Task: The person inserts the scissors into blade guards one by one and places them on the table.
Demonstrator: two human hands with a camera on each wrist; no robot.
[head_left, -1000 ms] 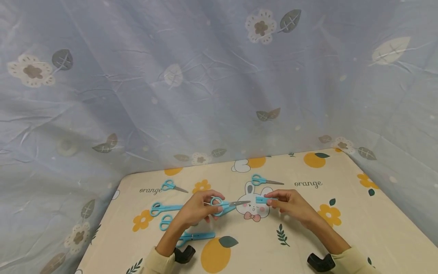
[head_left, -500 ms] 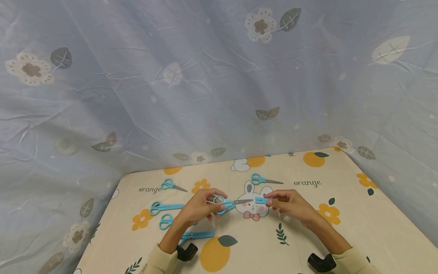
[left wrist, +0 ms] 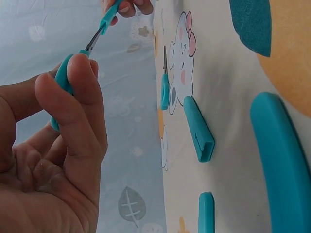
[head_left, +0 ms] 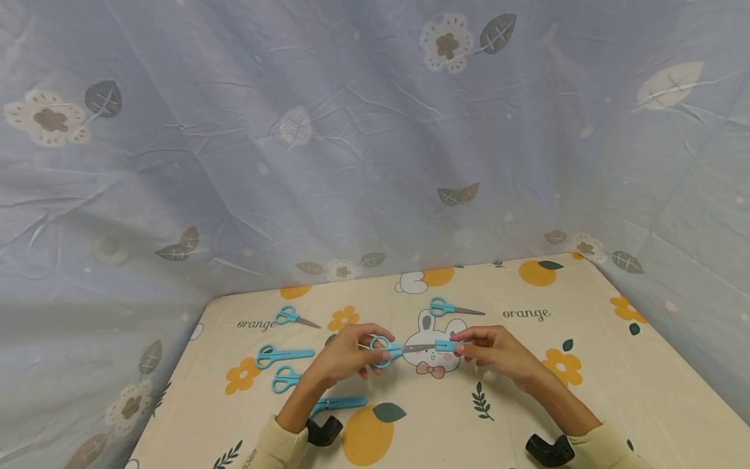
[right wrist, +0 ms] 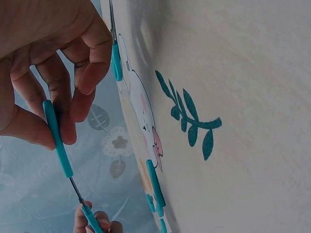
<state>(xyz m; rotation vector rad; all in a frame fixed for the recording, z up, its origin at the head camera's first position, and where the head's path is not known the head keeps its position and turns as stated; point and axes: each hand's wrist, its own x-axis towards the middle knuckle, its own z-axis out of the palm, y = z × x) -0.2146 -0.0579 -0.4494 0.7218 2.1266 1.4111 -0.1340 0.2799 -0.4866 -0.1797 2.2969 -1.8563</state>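
My left hand (head_left: 346, 355) holds a pair of light-blue scissors (head_left: 395, 352) by the finger loops, blades pointing right. Fingers and thumb of my right hand (head_left: 500, 350) pinch a light-blue blade cover (head_left: 445, 346). The blade tips reach into the cover's mouth, as the right wrist view also shows, with part of the metal blades (right wrist: 76, 189) bare between the two blue parts. Both hands are raised over the table. A loose cover (left wrist: 199, 130) lies on the cloth beneath the left hand, its open end showing in the left wrist view.
Uncovered scissors lie at the back right (head_left: 442, 307) and back left (head_left: 287, 315). Covered scissors (head_left: 287, 355) lie at the left. Other scissors (head_left: 285, 379) are partly hidden by the left arm, and a covered pair (head_left: 346, 403) is nearer the front. A patterned curtain (head_left: 351, 163) hangs behind.
My left hand has moved slightly right with the scissors, bringing the blade tips from short of the cover into its mouth. The right hand has stayed nearly still.
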